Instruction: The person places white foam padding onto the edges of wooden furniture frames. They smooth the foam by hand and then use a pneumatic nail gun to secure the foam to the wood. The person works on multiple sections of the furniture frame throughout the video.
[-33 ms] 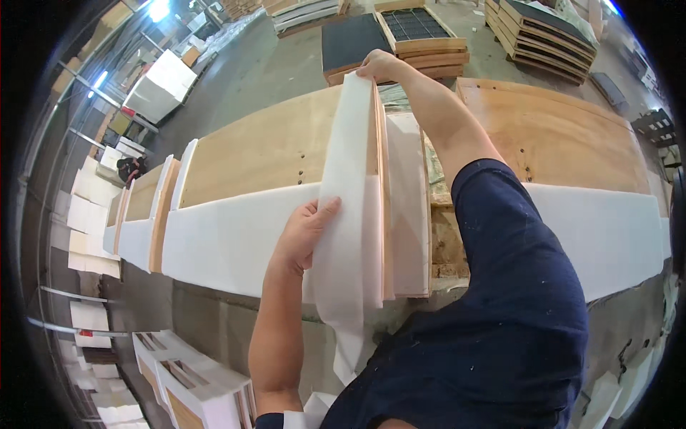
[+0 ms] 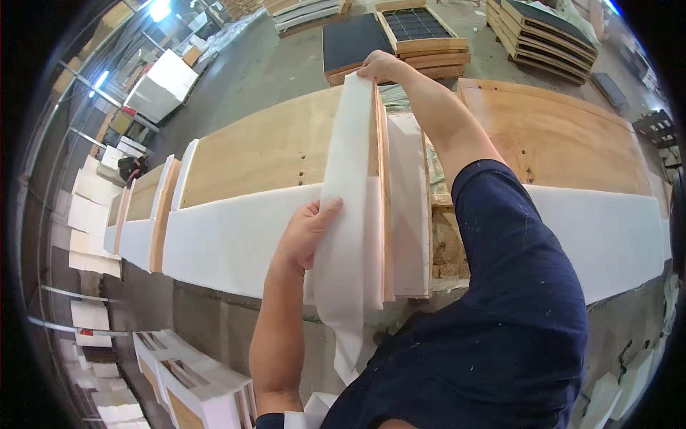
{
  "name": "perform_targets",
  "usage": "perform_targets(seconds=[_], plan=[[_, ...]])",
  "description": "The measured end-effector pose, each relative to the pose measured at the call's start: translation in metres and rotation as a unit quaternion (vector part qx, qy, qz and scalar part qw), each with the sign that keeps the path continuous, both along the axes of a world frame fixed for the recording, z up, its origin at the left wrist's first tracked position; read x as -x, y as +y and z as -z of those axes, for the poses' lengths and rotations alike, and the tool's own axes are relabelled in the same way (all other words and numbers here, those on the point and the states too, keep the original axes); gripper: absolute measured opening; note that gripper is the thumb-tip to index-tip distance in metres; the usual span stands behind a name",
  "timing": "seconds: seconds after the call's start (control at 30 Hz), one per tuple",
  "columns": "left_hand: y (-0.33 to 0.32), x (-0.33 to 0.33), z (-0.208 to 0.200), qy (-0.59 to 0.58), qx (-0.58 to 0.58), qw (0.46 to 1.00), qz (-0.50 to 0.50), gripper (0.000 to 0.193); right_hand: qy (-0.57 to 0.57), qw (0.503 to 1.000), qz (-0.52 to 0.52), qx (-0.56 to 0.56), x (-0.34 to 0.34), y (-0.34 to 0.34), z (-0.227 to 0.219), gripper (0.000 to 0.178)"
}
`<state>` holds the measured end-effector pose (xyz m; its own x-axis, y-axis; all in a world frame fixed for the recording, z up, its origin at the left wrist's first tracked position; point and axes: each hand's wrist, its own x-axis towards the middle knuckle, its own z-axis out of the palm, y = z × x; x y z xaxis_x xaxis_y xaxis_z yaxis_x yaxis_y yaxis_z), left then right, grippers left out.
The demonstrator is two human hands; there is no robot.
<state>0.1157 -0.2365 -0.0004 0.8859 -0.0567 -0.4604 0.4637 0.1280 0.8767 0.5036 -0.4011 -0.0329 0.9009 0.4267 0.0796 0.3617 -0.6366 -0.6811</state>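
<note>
A long white foam strip [image 2: 348, 143] lies along the right end of a plywood panel [image 2: 264, 139], its tail hanging off the near side. At the panel's far corner my right hand [image 2: 379, 66] pinches the strip's far end. Lower down, my left hand [image 2: 309, 232] grips the strip's left edge, thumb on top and fingers partly hidden beneath. White foam sheet [image 2: 239, 222] covers the near part of the panel. More layers of wood and foam show under the strip along the panel's right edge.
To the right stands another plywood panel [image 2: 557, 132] with white foam [image 2: 600, 229] on its near part. Wooden framing [image 2: 449, 243] shows in the gap. Stacked frames [image 2: 543, 36] and a dark-topped stack [image 2: 356, 43] stand beyond. A white-covered frame [image 2: 193, 379] sits at lower left.
</note>
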Motion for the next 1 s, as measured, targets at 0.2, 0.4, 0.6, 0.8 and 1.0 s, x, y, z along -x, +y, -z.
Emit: perform_targets(seconds=[0.2, 0.4, 0.6, 0.8, 1.0], plan=[[-0.001, -0.004, 0.002, 0.004, -0.007, 1.0, 0.024, 0.031, -0.025, 1.0, -0.004, -0.005, 0.0, 0.001, 0.009, 0.03], [-0.007, -0.009, 0.004, 0.004, -0.032, 0.999, 0.035, 0.029, -0.166, 0.973, -0.066, 0.149, 0.006, 0.015, 0.01, 0.071], [-0.008, -0.008, 0.002, 0.022, -0.049, 0.997, 0.048, 0.027, -0.138, 0.926, -0.096, 0.339, 0.092, 0.032, 0.002, 0.084], [-0.008, -0.009, 0.003, 0.03, -0.083, 0.995, 0.044, 0.03, -0.145, 0.917, -0.157, 0.338, 0.152, 0.023, 0.0, 0.091], [-0.019, -0.009, -0.006, 0.029, -0.107, 0.994, 0.011, 0.033, -0.099, 0.927, -0.176, 0.317, 0.185, 0.018, -0.018, 0.095]])
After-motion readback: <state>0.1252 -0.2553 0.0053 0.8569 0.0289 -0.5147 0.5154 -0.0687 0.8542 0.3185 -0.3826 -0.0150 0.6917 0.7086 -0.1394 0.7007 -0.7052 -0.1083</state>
